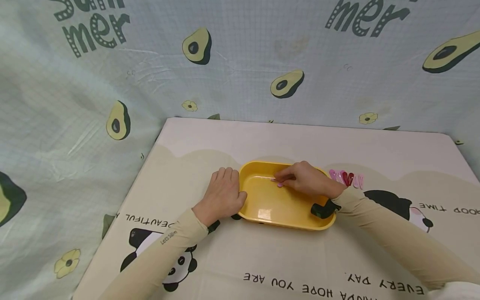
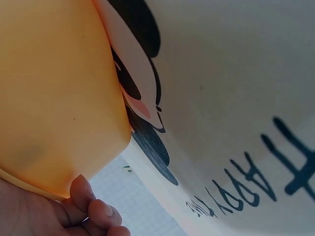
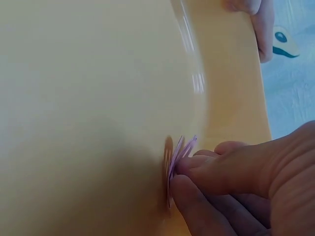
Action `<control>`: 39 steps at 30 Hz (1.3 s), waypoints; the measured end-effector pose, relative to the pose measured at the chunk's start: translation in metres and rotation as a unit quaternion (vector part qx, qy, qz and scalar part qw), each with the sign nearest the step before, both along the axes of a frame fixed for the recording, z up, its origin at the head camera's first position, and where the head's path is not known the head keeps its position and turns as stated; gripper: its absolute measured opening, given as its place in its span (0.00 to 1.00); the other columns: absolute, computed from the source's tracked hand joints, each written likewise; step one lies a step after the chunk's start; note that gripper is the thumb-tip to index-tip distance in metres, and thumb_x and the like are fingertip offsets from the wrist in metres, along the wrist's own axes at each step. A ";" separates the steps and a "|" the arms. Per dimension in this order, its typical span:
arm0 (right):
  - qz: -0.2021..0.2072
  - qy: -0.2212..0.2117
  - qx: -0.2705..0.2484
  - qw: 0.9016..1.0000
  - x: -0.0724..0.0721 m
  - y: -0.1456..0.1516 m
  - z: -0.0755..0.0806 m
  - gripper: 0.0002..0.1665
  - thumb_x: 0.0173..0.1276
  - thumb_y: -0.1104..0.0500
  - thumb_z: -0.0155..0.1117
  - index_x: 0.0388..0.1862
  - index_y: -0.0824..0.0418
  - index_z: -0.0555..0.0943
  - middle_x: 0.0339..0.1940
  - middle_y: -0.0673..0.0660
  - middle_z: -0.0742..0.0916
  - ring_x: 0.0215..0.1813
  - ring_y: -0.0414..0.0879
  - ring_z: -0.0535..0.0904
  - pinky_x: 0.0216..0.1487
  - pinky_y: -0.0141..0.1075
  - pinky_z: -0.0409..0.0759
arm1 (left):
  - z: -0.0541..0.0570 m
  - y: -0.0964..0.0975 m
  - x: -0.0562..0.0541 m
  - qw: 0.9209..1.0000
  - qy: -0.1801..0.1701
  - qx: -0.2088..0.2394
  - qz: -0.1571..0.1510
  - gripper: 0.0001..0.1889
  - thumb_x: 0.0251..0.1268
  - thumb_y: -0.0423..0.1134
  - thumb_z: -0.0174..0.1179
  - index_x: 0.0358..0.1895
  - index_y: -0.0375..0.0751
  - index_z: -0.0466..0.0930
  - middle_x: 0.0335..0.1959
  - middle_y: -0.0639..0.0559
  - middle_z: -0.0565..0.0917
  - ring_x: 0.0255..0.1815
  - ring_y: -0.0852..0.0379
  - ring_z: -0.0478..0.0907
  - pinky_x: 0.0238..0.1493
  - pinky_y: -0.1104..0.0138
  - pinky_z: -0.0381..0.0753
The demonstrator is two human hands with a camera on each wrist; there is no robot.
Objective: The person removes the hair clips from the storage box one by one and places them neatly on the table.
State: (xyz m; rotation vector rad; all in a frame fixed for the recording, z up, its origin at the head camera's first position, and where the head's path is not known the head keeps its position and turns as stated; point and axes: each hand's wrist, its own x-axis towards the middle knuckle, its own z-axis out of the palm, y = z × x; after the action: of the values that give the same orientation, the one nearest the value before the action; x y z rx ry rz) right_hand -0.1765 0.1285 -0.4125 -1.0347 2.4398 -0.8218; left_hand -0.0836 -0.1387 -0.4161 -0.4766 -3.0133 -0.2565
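A yellow tray (image 1: 281,208) with rounded corners and raised sides stands on the table. My left hand (image 1: 223,192) grips its left rim, the fingers bent over the edge; in the left wrist view the fingertips (image 2: 81,189) show against the tray's outer wall. Reaching over the right side, my right hand (image 1: 309,179) is inside the tray. Between its thumb and forefinger it pinches a small pink-purple hair clip (image 3: 175,169), held low over the tray floor with its thin parts spread apart at one end.
Just beyond the tray's right end, several pink hair clips (image 1: 358,181) and dark red ones (image 1: 348,179) lie in a row, near my right wrist. The tablecloth (image 1: 210,266) has printed pandas and lettering. An avocado-patterned cloth (image 1: 240,83) hangs behind the table.
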 end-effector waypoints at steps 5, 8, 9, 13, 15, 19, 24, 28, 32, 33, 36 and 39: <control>0.004 -0.009 0.004 1.000 0.000 0.000 -0.001 0.17 0.70 0.63 0.68 0.57 0.60 0.88 0.51 0.53 0.92 0.49 0.42 0.86 0.55 0.40 0.86 | 0.000 0.000 0.000 1.000 0.002 0.000 0.000 0.10 0.63 0.41 0.50 0.34 0.37 0.66 0.28 0.49 0.62 0.33 0.49 0.58 0.41 0.61 0.59; 0.008 -0.009 0.006 1.000 0.000 0.001 -0.002 0.16 0.70 0.63 0.68 0.56 0.59 0.88 0.51 0.52 0.93 0.48 0.40 0.86 0.54 0.38 0.86 | 0.000 0.000 0.000 1.000 0.000 0.002 0.000 0.10 0.64 0.41 0.50 0.34 0.37 0.66 0.28 0.49 0.62 0.33 0.49 0.58 0.41 0.61 0.59; 0.009 -0.009 0.007 1.000 0.000 0.001 -0.002 0.16 0.70 0.63 0.68 0.56 0.59 0.88 0.50 0.52 0.93 0.47 0.40 0.86 0.54 0.38 0.86 | 0.000 0.000 0.000 1.000 0.000 0.002 0.000 0.10 0.64 0.41 0.50 0.34 0.37 0.66 0.28 0.49 0.62 0.33 0.49 0.58 0.41 0.61 0.59; 0.013 -0.004 0.009 1.000 0.001 0.000 -0.001 0.16 0.70 0.62 0.69 0.55 0.57 0.89 0.49 0.51 0.93 0.45 0.39 0.84 0.52 0.37 0.86 | 0.000 -0.001 -0.001 1.000 -0.002 0.004 0.001 0.10 0.64 0.41 0.50 0.34 0.37 0.66 0.28 0.49 0.61 0.33 0.49 0.58 0.40 0.61 0.58; 0.008 0.005 0.004 1.000 0.001 0.000 -0.001 0.16 0.70 0.62 0.69 0.55 0.58 0.89 0.49 0.52 0.93 0.45 0.40 0.85 0.53 0.38 0.86 | 0.000 -0.001 -0.001 1.000 -0.002 0.006 0.001 0.09 0.63 0.41 0.50 0.34 0.37 0.66 0.28 0.49 0.61 0.33 0.49 0.58 0.40 0.61 0.58; -0.009 0.028 -0.008 1.000 0.001 -0.001 0.000 0.16 0.69 0.63 0.69 0.55 0.59 0.88 0.50 0.54 0.92 0.47 0.44 0.86 0.54 0.42 0.86 | 0.001 -0.001 0.000 1.000 0.001 0.009 0.001 0.09 0.63 0.41 0.50 0.34 0.37 0.66 0.28 0.49 0.62 0.33 0.49 0.58 0.40 0.61 0.58; 0.002 0.031 0.007 0.999 0.001 -0.003 -0.001 0.15 0.70 0.64 0.68 0.55 0.60 0.88 0.49 0.55 0.92 0.46 0.45 0.85 0.54 0.42 0.87 | 0.000 0.000 0.000 1.000 0.006 0.009 0.000 0.09 0.63 0.41 0.50 0.33 0.37 0.66 0.28 0.49 0.61 0.33 0.49 0.58 0.40 0.61 0.57; 0.005 0.019 0.020 1.000 0.001 -0.004 -0.002 0.16 0.71 0.62 0.68 0.56 0.59 0.88 0.49 0.53 0.92 0.46 0.43 0.84 0.54 0.40 0.87 | -0.001 0.000 0.001 1.000 0.011 0.010 -0.003 0.09 0.63 0.41 0.50 0.32 0.38 0.66 0.27 0.50 0.60 0.32 0.50 0.57 0.39 0.62 0.57; 0.000 -0.009 0.011 1.000 0.001 -0.004 -0.003 0.16 0.69 0.64 0.69 0.55 0.59 0.88 0.48 0.53 0.92 0.46 0.42 0.86 0.54 0.39 0.87 | -0.001 0.000 0.001 1.000 0.013 0.009 -0.004 0.09 0.63 0.41 0.51 0.33 0.38 0.66 0.28 0.49 0.61 0.32 0.50 0.57 0.39 0.62 0.57; -0.001 -0.016 0.010 1.000 0.001 -0.005 -0.003 0.16 0.68 0.64 0.70 0.54 0.60 0.88 0.47 0.53 0.92 0.46 0.42 0.86 0.54 0.38 0.87 | -0.001 0.000 0.001 1.000 0.012 0.008 -0.003 0.09 0.63 0.41 0.51 0.33 0.38 0.66 0.28 0.49 0.61 0.32 0.50 0.57 0.39 0.62 0.58; -0.002 -0.028 0.008 1.000 0.001 -0.006 -0.003 0.15 0.67 0.65 0.71 0.52 0.59 0.88 0.45 0.52 0.91 0.45 0.41 0.86 0.53 0.37 0.87 | -0.001 0.000 0.000 1.000 0.008 0.005 -0.002 0.09 0.64 0.40 0.52 0.33 0.37 0.66 0.28 0.49 0.62 0.33 0.50 0.57 0.40 0.61 0.58; 0.004 -0.020 0.012 1.000 0.002 -0.007 -0.003 0.12 0.66 0.63 0.72 0.49 0.58 0.88 0.41 0.51 0.91 0.42 0.40 0.84 0.50 0.35 0.87 | -0.001 0.001 0.000 1.000 0.009 0.005 -0.002 0.09 0.64 0.40 0.52 0.33 0.37 0.66 0.28 0.49 0.62 0.33 0.50 0.58 0.40 0.61 0.58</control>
State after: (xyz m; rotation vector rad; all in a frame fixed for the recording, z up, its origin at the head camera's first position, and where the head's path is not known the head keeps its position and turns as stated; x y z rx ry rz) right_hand -0.1746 0.1212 -0.4152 -1.0088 2.4061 -0.8009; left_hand -0.0836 -0.1380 -0.4169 -0.4804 -2.9926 -0.2658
